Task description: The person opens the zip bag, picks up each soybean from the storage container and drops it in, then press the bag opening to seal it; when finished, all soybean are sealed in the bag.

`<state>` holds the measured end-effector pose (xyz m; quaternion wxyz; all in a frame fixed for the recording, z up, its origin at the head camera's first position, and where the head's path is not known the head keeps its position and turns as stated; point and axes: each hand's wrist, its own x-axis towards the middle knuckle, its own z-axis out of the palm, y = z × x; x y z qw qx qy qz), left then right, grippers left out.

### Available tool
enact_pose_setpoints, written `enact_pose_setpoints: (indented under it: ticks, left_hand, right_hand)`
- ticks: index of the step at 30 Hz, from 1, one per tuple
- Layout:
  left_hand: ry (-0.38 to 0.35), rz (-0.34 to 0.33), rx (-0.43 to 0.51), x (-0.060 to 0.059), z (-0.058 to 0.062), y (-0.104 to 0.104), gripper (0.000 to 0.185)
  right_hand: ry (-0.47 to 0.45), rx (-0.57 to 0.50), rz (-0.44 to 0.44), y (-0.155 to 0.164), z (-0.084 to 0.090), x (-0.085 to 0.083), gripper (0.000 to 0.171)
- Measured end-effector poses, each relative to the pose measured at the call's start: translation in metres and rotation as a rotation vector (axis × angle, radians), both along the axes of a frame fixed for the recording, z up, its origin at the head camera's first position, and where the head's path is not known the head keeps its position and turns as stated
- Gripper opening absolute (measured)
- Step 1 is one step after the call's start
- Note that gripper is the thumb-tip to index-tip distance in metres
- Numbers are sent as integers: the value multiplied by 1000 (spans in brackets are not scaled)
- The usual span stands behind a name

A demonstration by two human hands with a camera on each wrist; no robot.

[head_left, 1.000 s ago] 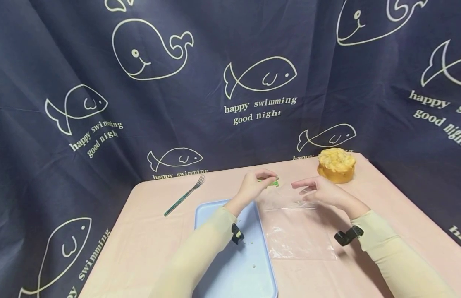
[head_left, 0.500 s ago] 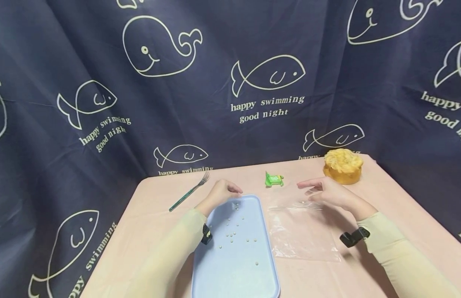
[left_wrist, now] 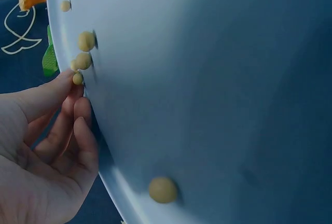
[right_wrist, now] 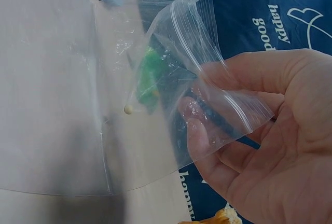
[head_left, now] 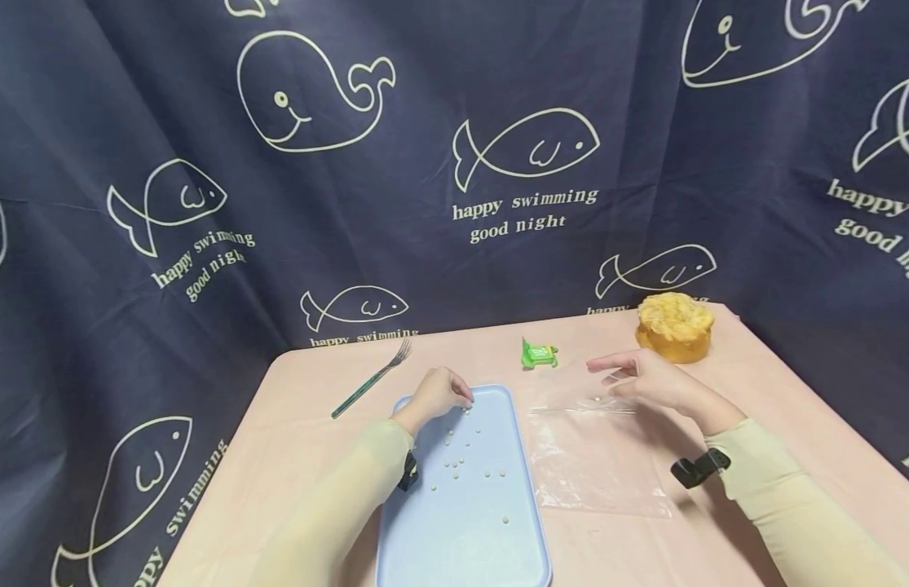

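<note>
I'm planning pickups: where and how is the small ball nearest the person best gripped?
From above, by opposite sides of its middle. The small ball is round, so a sideways push would probably roll it; it sits apart from the other balls, leaving room, and the rim of the blue tray might hinder a low approach from the right.

- Tray (head_left: pixel 469 550): plain light blue.
- Small balls (head_left: pixel 505 519): pale yellowish cream.
- Zip bag (head_left: pixel 597 465): clear, colourless.
- Packet (head_left: pixel 539 354): bright green, touches of white and yellow.
- Fork (head_left: pixel 364 387): dark teal handle, silvery tines.
- Bread (head_left: pixel 674 330): golden brown sides, paler yellow top.
- Tabletop (head_left: pixel 278 448): plain pale pink.
- Curtain (head_left: pixel 425 73): navy, cream outlined whales, fish and lettering.
- Sleeves (head_left: pixel 792 497): plain cream.
- Wristbands (head_left: pixel 699 467): black.
</note>
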<state>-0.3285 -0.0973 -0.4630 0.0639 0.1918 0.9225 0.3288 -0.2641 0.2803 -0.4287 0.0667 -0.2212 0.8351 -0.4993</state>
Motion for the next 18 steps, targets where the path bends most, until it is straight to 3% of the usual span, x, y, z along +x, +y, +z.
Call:
enact_pose_setpoints:
  ticks: [11, 15, 18]
  left_hand:
    - [35, -43, -36, 0, -3, 5, 10]
    - [32, -45, 16, -1, -4, 6, 8]
    - [63, -53, 81, -2, 3, 12, 6]
  right_hand:
    - [-1, 18, -26, 1, -1, 0, 53]
    - [-7, 4, -22, 2, -2, 0, 53]
    - [3, 7, -20, 2, -3, -1, 52]
